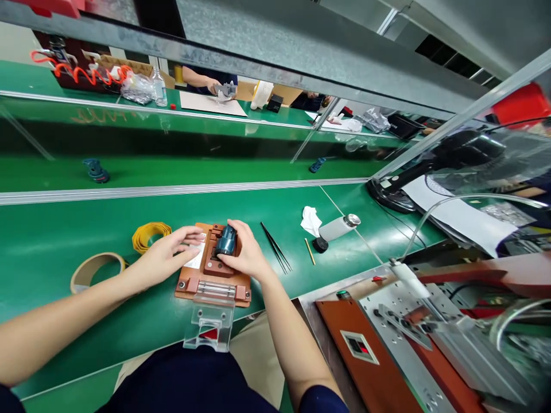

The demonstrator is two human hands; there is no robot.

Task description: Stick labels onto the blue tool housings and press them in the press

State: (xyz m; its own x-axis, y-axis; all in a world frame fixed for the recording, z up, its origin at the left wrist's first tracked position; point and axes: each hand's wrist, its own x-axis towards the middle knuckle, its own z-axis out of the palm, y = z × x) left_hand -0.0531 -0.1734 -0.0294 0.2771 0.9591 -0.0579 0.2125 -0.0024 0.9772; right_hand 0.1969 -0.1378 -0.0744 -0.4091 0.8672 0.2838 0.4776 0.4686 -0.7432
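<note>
A brown fixture board (241, 281) lies on the green bench near my body, with a clear hinged plate (219, 324) hanging off its front side. On its raised block sits a dark teal part (226, 241). My right hand (245, 252) grips this part from the right, thumb at its lower end and fingers at its top. My left hand (174, 252) is over the board's left side, by a white label (197, 256), with its fingers apart and nothing held.
Yellow tape (150, 234) and a tan tape roll (81, 275) lie left. Right of the board are black tweezers (276, 248), a yellow stick (310, 251), a white bottle (338, 228) and a tissue (310, 220). A metal machine (465, 344) stands at right; people work behind the clear partition.
</note>
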